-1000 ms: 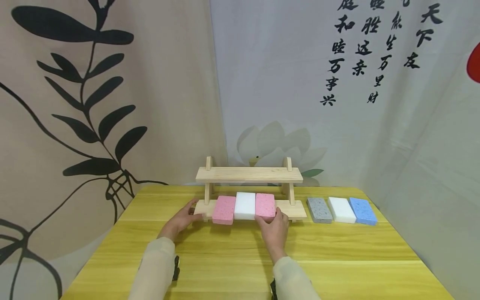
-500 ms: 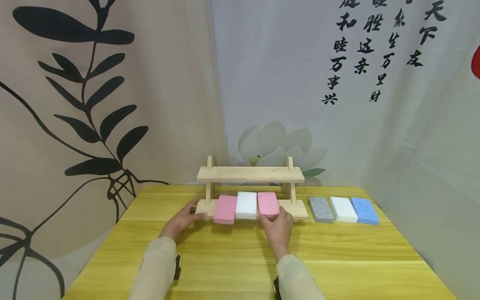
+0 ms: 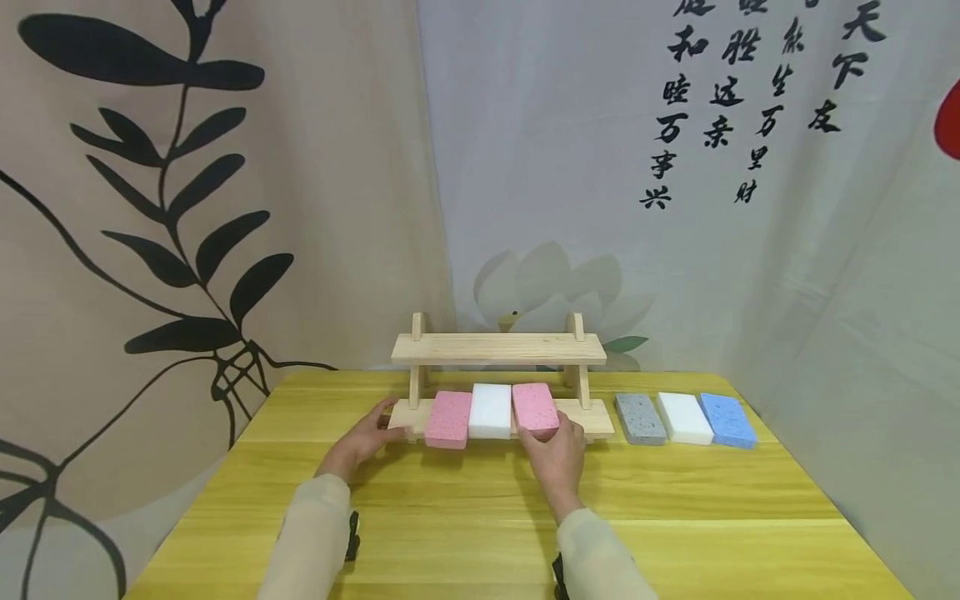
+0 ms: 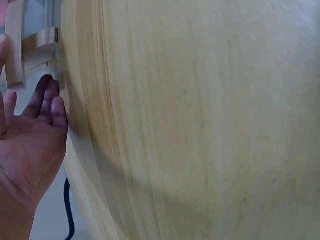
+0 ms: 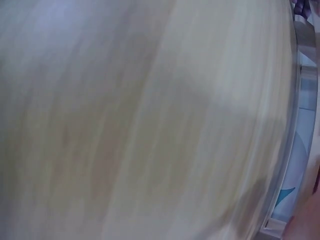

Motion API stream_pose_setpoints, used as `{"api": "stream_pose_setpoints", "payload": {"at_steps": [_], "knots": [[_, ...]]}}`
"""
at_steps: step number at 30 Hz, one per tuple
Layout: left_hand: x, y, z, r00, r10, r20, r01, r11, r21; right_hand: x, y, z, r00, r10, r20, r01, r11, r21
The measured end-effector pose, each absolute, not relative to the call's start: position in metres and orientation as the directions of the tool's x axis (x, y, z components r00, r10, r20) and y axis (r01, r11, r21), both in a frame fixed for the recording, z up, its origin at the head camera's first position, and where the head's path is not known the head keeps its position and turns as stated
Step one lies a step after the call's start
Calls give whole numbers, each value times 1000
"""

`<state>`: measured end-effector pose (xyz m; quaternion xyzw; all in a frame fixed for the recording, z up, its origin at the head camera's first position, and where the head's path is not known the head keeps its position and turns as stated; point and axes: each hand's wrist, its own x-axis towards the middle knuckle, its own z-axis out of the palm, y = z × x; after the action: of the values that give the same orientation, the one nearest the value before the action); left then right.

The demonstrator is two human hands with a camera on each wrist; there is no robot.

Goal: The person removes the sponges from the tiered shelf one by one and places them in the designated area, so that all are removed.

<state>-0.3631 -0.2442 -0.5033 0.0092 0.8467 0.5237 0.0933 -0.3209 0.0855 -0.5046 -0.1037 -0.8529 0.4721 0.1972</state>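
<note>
Looks like placing or squaring up a speckled pink rectangular sponge (image 3: pixel 536 407) on the lower shelf (image 3: pixel 582 417) of a pale wooden two-tier rack (image 3: pixel 498 348). Pinched by its near edge in the right hand (image 3: pixel 557 465), at 3 o'clock of a smooth white foam block (image 3: pixel 491 411), slightly twisted; can't tell if fully seated. See another speckled pink sponge (image 3: pixel 447 419) at the block's 9 o'clock. Got left hand (image 3: pixel 366 440) at the shelf's 9 o'clock end with fingers loosely extended; can't tell if touching. Next, probably calls for straightening the twist, then releasing gently without nudging the block.
</note>
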Motion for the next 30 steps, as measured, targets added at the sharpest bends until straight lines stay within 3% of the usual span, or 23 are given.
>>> {"api": "stream_pose_setpoints", "payload": {"at_steps": [20, 30], "knots": [[-365, -244, -503, -984, 119, -136, -64, 471, 880, -305, 151, -500, -915, 275, 295, -100, 554, -826], [-364, -245, -505, -982, 134, -131, -52, 479, 877, -285, 210, -489, -940, 273, 206, -25, 546, -837]]}}
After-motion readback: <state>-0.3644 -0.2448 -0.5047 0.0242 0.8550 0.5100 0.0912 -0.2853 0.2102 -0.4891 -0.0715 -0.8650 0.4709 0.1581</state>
